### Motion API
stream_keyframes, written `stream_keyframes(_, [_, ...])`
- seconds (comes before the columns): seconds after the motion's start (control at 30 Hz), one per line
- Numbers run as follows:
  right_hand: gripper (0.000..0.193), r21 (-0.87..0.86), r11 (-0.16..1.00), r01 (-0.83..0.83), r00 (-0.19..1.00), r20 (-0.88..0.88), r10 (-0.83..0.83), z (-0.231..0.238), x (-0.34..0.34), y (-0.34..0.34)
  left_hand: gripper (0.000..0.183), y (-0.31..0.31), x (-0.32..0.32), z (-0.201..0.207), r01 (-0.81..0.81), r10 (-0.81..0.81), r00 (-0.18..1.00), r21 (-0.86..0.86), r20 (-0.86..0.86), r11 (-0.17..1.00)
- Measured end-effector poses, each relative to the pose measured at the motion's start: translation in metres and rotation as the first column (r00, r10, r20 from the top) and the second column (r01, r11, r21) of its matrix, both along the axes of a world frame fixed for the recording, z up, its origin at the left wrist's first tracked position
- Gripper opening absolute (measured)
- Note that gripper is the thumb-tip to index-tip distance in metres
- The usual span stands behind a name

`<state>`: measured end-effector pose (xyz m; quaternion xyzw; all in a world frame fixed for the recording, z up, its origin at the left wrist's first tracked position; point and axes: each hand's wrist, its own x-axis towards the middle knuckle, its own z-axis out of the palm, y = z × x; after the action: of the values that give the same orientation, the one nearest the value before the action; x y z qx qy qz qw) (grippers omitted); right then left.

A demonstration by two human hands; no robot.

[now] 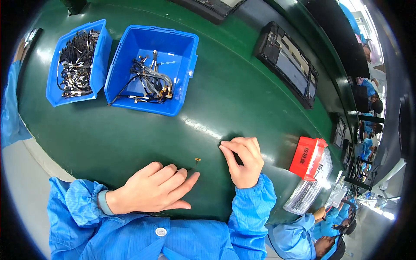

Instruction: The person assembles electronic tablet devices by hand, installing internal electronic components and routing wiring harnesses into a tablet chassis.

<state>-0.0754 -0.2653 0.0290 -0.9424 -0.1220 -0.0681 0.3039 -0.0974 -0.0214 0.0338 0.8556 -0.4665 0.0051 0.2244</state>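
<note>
My left hand (157,189), a band on its wrist, is low over the green table with its fingers curled. A short thin cable with a small gold connector end (198,160) sticks out past its fingers, the rest hidden behind them. To the right my right hand (245,161) is raised, thumb and index fingertip pressed together in a pinch. Whatever lies between those fingertips, if anything, is too small to make out. Farther off, a blue bin (186,78) holds a loose bunch of black and grey cables (151,80) with gold and white ends.
Left of that bin, a second blue bin (100,65) is piled with black cables. A red box (304,158) stands at the right by clear plastic trays (303,195). A dark frame-like panel part (288,63) lies at the far right. Co-workers in blue (294,236) sit nearby.
</note>
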Motion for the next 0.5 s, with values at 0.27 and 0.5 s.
stream_keyframes(0.27, [0.026,0.021,0.993,-0.113,0.994,-0.003,0.113,0.006,-0.027,0.029,0.064,-0.003,0.005,-0.007,-0.029,0.031,0.998,0.036,-0.062,0.999])
stream_keyframes(0.5, [0.03,-0.046,0.984,-0.171,0.985,0.023,0.172,0.002,-0.02,0.036,0.063,0.004,0.007,-0.008,-0.041,0.039,0.993,-0.013,-0.113,0.999])
